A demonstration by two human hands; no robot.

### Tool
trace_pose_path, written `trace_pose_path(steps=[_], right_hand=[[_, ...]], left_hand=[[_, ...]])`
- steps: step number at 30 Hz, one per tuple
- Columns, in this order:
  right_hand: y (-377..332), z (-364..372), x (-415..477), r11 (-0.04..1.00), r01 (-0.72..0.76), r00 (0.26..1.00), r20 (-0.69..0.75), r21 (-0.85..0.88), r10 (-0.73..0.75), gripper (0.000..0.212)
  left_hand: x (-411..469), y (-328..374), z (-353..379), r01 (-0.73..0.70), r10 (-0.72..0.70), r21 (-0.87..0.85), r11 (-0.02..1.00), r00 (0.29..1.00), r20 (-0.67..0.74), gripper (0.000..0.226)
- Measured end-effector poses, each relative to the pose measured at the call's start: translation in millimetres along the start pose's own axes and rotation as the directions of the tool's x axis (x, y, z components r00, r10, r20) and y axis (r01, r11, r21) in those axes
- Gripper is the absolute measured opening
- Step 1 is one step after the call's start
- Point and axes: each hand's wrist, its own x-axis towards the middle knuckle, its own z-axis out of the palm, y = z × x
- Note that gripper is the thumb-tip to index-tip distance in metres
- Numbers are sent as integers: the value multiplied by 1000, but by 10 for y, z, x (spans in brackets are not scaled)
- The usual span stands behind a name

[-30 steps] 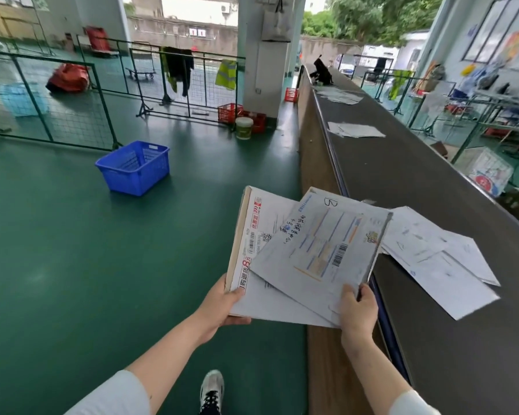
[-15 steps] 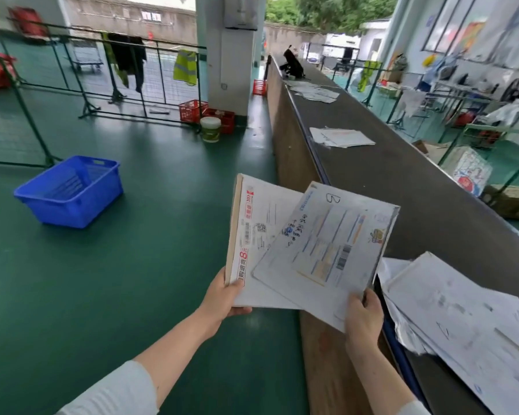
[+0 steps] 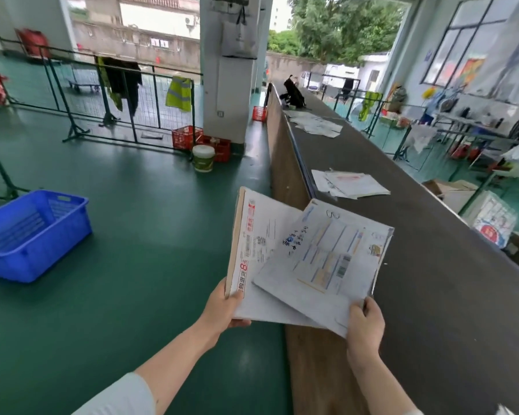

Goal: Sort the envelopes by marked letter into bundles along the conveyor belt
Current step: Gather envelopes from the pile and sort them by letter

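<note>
Left hand (image 3: 222, 310) grips the envelope stack (image 3: 258, 235); right hand (image 3: 364, 322) pinches the top envelope (image 3: 324, 265), both just left of the conveyor belt (image 3: 432, 265). Check its marked letter against the near bundle (image 3: 351, 184) before laying it squarely.

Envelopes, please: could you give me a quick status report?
Left hand grips the stack. Right hand pinches the top envelope. Bundle lies ahead on the belt, nothing in the way.

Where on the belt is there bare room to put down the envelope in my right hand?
The dark conveyor belt is bare from your right hand up to the near bundle of white envelopes, and again between that and the far scattered bundle. Both bundles crowd the belt's left edge; its right side is free.
</note>
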Motion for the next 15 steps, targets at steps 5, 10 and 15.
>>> trace_pose_path(steps=[5, 10, 15], right_hand=[[-200, 519, 912, 1000, -21, 1000, 14, 6, 20, 23], [-280, 1071, 1793, 999, -52, 998, -38, 5, 52, 20], [-471, 1801, 2784, 998, -66, 985, -157, 21, 68, 18]], left_hand=[[960, 248, 175, 21, -21, 12, 1000, 1000, 15, 32], [1982, 487, 268, 29, -32, 52, 998, 998, 59, 31], [3257, 834, 337, 26, -30, 49, 998, 997, 78, 29]])
